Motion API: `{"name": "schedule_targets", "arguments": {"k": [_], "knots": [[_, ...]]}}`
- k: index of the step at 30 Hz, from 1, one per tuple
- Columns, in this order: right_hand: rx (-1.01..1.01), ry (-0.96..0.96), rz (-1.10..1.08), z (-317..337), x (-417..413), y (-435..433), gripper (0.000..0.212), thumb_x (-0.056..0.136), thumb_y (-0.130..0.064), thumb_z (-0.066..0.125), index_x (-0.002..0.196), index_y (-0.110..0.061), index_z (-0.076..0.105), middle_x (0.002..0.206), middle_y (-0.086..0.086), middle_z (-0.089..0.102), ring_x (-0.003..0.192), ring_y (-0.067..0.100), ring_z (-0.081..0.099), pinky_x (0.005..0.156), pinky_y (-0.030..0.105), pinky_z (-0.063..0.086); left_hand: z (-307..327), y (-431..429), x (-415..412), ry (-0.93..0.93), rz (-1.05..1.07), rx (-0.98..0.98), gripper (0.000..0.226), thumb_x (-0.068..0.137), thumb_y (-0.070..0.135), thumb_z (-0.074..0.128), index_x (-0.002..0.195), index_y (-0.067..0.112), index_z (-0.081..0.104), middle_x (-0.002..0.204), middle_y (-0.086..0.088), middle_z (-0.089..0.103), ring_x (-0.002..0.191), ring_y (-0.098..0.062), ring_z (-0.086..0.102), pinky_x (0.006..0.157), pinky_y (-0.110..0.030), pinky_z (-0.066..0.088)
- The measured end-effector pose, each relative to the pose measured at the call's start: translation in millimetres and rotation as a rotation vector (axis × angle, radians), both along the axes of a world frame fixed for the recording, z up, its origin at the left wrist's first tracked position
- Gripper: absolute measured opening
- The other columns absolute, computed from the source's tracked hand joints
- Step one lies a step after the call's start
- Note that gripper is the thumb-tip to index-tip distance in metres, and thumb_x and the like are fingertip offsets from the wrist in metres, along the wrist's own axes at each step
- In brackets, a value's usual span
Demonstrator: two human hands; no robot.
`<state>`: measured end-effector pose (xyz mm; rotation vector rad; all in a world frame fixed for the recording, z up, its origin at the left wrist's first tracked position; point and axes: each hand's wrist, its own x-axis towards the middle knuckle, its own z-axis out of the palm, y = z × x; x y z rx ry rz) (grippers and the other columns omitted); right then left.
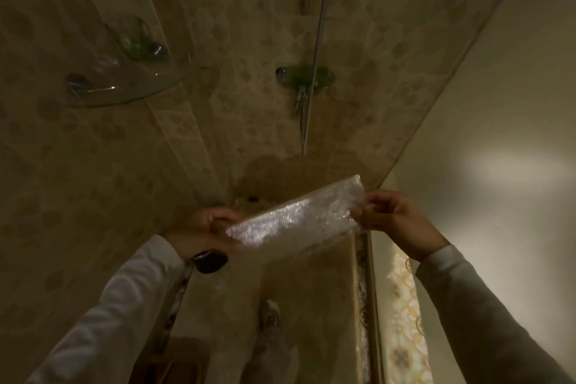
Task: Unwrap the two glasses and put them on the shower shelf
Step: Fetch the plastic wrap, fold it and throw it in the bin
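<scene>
Now both hands, left (207,227) and right (391,217), are pinching one sheet of bubble wrap (296,217), stretching it below one glass shelf (124,87).

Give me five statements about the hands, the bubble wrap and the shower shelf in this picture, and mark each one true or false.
1. Both hands hold the sheet of bubble wrap. True: the left hand grips one end and the right hand pinches the other.
2. The bubble wrap lies on the glass corner shelf. False: it is held in the air, below and to the right of the shelf.
3. A green item sits on the corner shelf. True.
4. The person's arms are bare. False: both wear long light sleeves.
5. The shower rail runs horizontally. False: it runs up the patterned tiled wall.
</scene>
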<state>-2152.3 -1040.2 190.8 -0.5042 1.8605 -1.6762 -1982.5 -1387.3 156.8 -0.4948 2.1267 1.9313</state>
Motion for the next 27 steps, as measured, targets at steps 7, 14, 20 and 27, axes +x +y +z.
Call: {"name": "schedule_targets", "arguments": {"k": [7,14,20,27], "knots": [[0.138,0.052,0.257,25,-74,-102,0.013,0.089,0.003,0.072,0.091,-0.009,0.077,0.078,-0.002,0.074,0.077,0.015,0.069,0.072,0.026,0.056,26,-3,-101,-0.01,-0.24,0.036,0.072,0.048,0.048,0.095,0.111,0.021,0.07,0.107,-0.003,0.076,0.106,-0.021,0.07,0.091,-0.04,0.057],[-0.093,-0.138,-0.018,1,-103,-199,0.038,0.09,-0.022,0.074,0.123,-0.005,0.069,0.119,0.029,0.07,0.107,0.038,0.069,0.095,0.05,0.056,13,-37,-163,0.162,0.039,0.056,0.021,0.076,0.002,0.081,0.074,0.022,0.079,0.07,0.005,0.075,0.065,-0.005,0.068,0.064,-0.028,0.053],[0.043,-0.154,0.02,-25,-108,-251,0.014,0.087,-0.007,0.078,0.096,0.003,0.078,0.101,0.023,0.077,0.099,0.033,0.072,0.098,0.052,0.054,-11,-64,-176,0.085,0.205,0.163,0.016,0.071,0.008,0.084,0.085,0.006,0.077,0.075,-0.008,0.077,0.067,-0.019,0.073,0.061,-0.03,0.057],[0.137,-0.148,0.209,-26,-147,-293,0.034,0.086,-0.033,0.081,0.107,-0.006,0.077,0.108,0.021,0.076,0.105,0.036,0.072,0.097,0.05,0.058,-30,-97,-186,0.113,0.487,0.259,0.06,0.047,0.048,0.094,0.09,0.009,0.08,0.088,-0.015,0.077,0.085,-0.029,0.07,0.082,-0.042,0.056]]}}
